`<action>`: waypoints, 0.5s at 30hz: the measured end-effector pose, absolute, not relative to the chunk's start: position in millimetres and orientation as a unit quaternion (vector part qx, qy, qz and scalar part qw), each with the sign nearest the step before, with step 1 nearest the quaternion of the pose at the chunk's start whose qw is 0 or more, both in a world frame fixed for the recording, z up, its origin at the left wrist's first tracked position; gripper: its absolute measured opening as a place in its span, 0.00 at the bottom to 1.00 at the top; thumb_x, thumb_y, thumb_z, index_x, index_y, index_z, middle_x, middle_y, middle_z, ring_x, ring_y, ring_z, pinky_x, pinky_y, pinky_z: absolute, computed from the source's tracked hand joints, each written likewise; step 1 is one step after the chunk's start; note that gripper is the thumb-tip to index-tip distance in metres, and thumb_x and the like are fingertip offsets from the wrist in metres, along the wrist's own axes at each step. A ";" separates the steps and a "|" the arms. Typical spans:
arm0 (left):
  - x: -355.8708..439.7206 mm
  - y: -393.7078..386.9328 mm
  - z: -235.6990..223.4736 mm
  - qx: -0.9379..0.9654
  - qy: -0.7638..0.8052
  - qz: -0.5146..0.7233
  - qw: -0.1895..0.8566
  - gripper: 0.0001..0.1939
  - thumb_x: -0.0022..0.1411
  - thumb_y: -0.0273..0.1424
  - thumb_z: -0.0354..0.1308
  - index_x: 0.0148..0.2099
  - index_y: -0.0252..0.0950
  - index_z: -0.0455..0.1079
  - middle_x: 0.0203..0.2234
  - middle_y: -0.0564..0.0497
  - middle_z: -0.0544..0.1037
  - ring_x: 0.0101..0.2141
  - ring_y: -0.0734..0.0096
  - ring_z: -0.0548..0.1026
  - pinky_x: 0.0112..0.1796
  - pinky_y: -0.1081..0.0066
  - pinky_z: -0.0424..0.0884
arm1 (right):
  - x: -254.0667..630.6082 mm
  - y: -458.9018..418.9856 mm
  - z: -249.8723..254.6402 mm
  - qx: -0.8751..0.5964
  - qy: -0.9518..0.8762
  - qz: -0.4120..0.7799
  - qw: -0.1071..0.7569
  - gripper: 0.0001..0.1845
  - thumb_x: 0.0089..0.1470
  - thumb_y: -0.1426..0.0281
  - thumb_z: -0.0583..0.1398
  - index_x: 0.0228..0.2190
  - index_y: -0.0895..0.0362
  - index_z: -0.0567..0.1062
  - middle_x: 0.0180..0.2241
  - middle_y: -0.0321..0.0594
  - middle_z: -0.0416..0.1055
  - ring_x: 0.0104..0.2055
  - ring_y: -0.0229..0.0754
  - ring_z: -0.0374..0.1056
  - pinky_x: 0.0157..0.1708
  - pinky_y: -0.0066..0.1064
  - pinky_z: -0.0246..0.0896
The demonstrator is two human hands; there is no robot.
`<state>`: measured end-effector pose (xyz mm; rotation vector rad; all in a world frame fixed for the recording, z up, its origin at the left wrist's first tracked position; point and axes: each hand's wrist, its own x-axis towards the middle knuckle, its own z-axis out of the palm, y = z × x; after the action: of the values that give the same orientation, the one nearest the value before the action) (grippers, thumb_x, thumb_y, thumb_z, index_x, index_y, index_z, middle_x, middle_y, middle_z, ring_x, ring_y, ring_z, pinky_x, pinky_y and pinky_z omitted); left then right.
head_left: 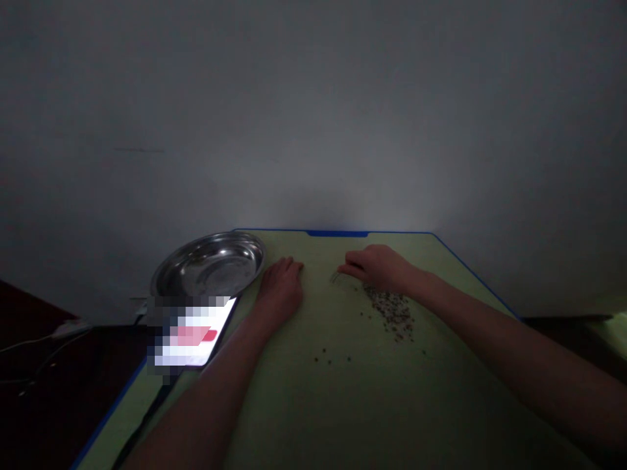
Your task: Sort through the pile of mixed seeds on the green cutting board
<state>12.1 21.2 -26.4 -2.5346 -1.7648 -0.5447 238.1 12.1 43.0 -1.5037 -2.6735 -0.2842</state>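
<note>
The scene is dim. My left hand (281, 287) rests on the green table (304, 405), fingers together and curled, right beside a shiny steel plate (208, 267). My right hand (377, 266) lies further right, fingers bent and pinched on a thin metal tool, probably tweezers (336, 277), whose tip pokes out to the left. A pile of small dark grains or seeds (392, 312) lies just under and behind my right wrist, with a few loose grains (328, 358) scattered toward the middle of the table.
A lit phone (193, 333) lies at the table's left edge below the steel plate. The table has a blue rim and stands against a pale wall. Cables (44, 346) lie on the dark floor at left.
</note>
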 end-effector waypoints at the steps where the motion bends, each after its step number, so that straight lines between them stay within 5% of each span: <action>1: 12.0 21.3 -26.8 -0.808 -0.562 -0.176 0.005 0.20 0.64 0.23 0.45 0.55 0.30 0.69 0.55 0.39 0.70 0.56 0.57 0.67 0.56 0.60 0.61 | 238.2 12.2 42.1 -0.488 -0.867 -0.093 0.029 0.22 0.64 0.55 0.50 0.29 0.55 0.74 0.24 0.40 0.73 0.26 0.40 0.64 0.25 0.32 0.39; 15: 11.8 20.5 -25.6 -0.811 -0.555 -0.183 0.016 0.19 0.64 0.23 0.45 0.54 0.30 0.70 0.53 0.40 0.72 0.53 0.58 0.69 0.55 0.61 0.63 | 239.0 40.0 21.2 -0.510 -0.854 -0.102 0.014 0.24 0.63 0.53 0.50 0.30 0.55 0.76 0.27 0.42 0.75 0.28 0.41 0.67 0.25 0.32 0.40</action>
<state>11.8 20.5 -25.6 -2.5234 -1.7251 -0.5692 239.0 40.0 21.2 -1.5892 -2.6574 -0.3189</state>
